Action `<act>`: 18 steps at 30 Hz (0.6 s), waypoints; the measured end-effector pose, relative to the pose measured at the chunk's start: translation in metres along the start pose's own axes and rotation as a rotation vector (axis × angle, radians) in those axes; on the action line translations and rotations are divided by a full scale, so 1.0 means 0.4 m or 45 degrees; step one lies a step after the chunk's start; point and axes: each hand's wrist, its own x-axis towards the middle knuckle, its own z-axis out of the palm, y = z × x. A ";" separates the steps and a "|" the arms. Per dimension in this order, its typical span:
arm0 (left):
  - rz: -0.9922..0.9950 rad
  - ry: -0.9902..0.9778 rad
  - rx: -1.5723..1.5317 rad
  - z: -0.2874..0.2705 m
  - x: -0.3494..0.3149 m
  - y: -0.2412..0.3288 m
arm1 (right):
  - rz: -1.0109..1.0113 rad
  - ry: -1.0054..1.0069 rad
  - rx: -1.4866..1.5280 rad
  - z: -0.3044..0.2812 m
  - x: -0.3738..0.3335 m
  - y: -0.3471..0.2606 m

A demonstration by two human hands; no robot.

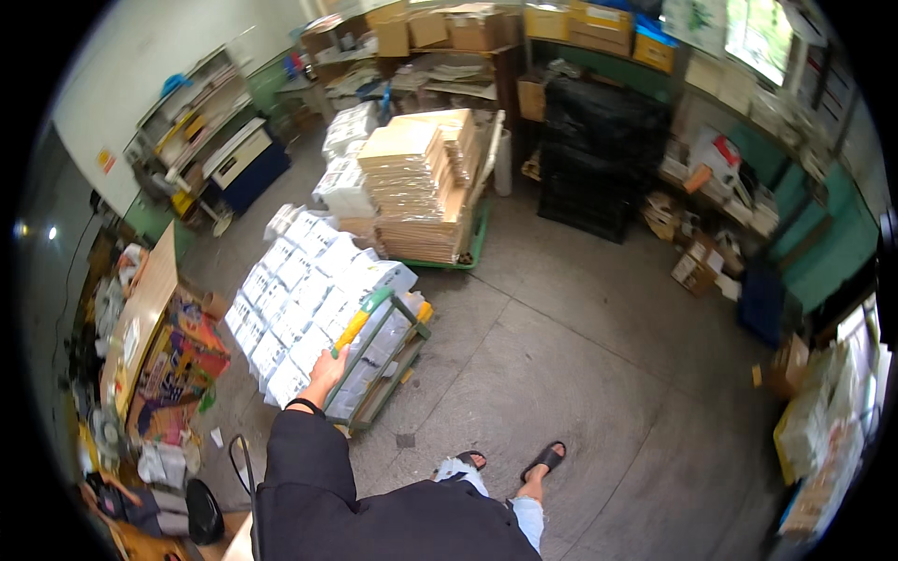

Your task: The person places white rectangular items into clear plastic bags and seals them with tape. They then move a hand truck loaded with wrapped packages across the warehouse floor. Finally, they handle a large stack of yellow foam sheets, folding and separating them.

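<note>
My left hand [325, 369] is closed around the handle [352, 329] of a green metal cart [379, 393]. Yellow wrapping covers part of that handle. Stacked high on the cart are several white wrapped packs [304, 271] with dark print, in rows. Just beyond, a green pallet trolley [440, 265] carries tall piles of flat brown cardboard [407, 178], partly wrapped in clear film. More white packs [346, 187] sit on the left of those piles. My right hand does not show in the view.
A black-wrapped stack [599, 154] stands at the back right. Shelves with cardboard boxes [472, 26] line the back wall. To the left are a wooden table [140, 318] and a blue-white cabinet [245, 164]. A person [140, 500] is at the lower left. Boxes [697, 266] lie along the right wall.
</note>
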 end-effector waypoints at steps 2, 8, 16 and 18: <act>-0.057 -0.007 -0.009 -0.002 -0.050 -0.016 | -0.470 -0.016 -0.366 -0.047 0.078 -0.091; -0.073 0.069 -0.041 -0.024 -0.092 -0.024 | 0.062 -0.242 -0.035 0.024 0.248 -0.406; -0.070 0.126 -0.012 -0.038 -0.191 0.025 | -1.463 -0.259 -0.939 0.053 0.705 -0.908; -0.023 0.043 -0.072 -0.054 -0.198 0.078 | -1.824 -0.026 -0.977 0.076 0.768 -1.087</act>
